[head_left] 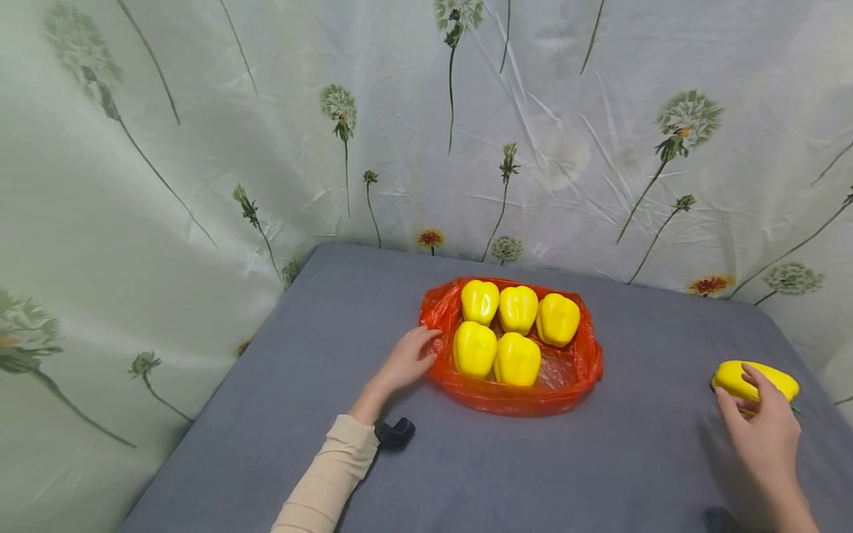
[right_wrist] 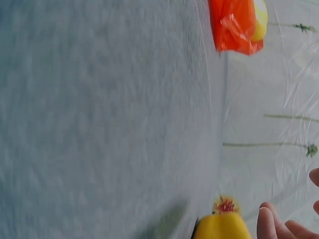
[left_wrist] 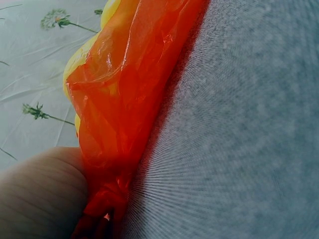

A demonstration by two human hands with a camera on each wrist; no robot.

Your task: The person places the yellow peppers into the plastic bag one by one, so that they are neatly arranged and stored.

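Observation:
A red plastic bag point(head_left: 580, 370) lies open on the grey table point(head_left: 533, 474) with several yellow peppers point(head_left: 517, 309) inside. My left hand point(head_left: 426, 346) is at the bag's left rim, its fingers curled onto the plastic. In the left wrist view the red bag point(left_wrist: 129, 89) bunches against my palm point(left_wrist: 40, 194). A lone yellow pepper point(head_left: 776, 379) lies at the far right. My right hand point(head_left: 740, 389) reaches over its near end with spread fingers, not closed round it. In the right wrist view that pepper point(right_wrist: 222, 228) sits just beside my fingertips point(right_wrist: 266, 221).
A pale floral sheet point(head_left: 200, 148) hangs behind and to the left of the table. A black wrist strap point(head_left: 395, 432) sits by my left sleeve. Bare grey cloth stretches between the bag and the lone pepper.

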